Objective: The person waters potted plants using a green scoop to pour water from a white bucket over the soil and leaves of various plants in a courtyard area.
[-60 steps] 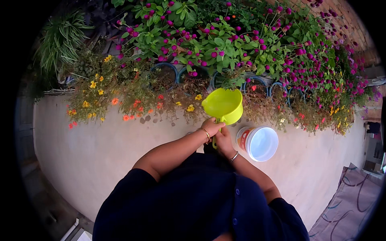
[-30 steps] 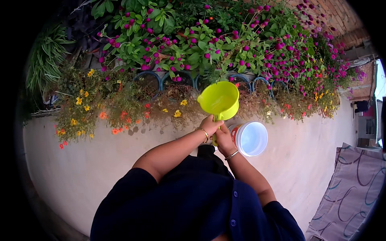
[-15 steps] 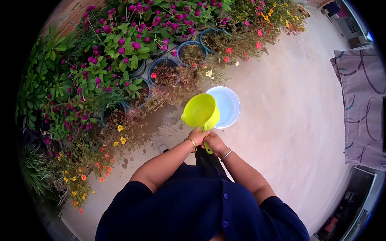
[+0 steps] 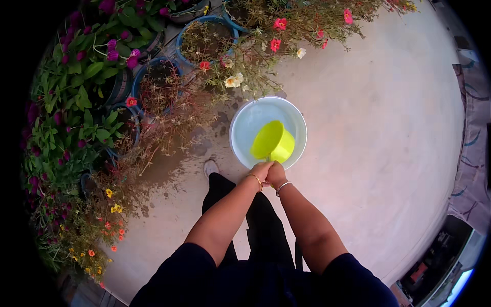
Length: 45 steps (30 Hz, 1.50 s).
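Both of my hands grip the handle of a lime-green water dipper [image 4: 281,146]. My left hand [image 4: 260,172] and my right hand [image 4: 276,174] press together around it, hiding most of the handle. The dipper's bowl lies tilted to the left, over or inside a round white bucket [image 4: 304,120] on the floor. Pale, bluish water [image 4: 260,113] seems to fill part of the bucket. Whether the dipper's rim touches the water, I cannot tell.
Potted flowers line the left and far side, with blue-rimmed pots [image 4: 237,37] and trailing stems near the bucket. Wet patches mark the concrete floor [image 4: 358,143] by the plants. A patterned curtain [image 4: 468,174] hangs at the right. My shoe [image 4: 210,167] stands left of the bucket.
My hands have brought the dipper from beside the bucket to over or into it, tipping its bowl left. The view has shifted, and my body leans closer to the bucket.
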Tool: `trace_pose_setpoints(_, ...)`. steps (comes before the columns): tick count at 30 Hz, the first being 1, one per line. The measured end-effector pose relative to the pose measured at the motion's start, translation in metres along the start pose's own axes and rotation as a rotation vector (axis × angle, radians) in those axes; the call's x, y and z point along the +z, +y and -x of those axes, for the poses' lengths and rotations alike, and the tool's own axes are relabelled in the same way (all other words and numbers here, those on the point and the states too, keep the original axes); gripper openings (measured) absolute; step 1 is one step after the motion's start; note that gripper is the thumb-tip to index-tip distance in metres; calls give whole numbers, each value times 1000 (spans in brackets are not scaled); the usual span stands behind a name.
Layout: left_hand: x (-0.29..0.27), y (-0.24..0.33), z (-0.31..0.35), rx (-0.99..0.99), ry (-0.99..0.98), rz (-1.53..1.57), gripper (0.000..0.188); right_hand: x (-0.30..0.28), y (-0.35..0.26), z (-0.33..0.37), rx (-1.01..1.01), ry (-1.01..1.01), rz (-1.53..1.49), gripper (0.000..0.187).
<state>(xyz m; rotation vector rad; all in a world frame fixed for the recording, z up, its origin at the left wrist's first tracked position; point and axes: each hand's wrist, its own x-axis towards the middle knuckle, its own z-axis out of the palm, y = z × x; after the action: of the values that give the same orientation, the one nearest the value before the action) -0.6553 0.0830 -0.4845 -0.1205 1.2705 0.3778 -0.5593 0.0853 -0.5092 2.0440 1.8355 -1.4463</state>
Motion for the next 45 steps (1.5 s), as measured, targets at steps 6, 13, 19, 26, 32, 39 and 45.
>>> trace_pose_setpoints(6,-18,2,-69,-49,64,69,38,22,23,-54,-189,-184,422,18)
trace_pose_setpoints(13,-37,32,-101,-47,199,131,33,47,11,-111,-68,-302,429,19)
trace_pose_setpoints(19,-34,61,-93,31,194,76,30,70,40,-129,-17,4,11,20)
trace_pose_setpoints(26,4,-12,-35,78,95,-118,37,14,17,2,385,65,-891,24)
trace_pose_setpoints(32,42,-34,111,-8,-190,-135,38,-64,-15,138,189,29,-653,22)
trace_pose_setpoints(39,34,-14,285,192,-253,-31,56,-138,-140,245,-49,-121,-612,17)
trace_pose_setpoints(45,-45,19,362,426,-188,-122,47,-103,-249,252,-222,-141,-573,21)
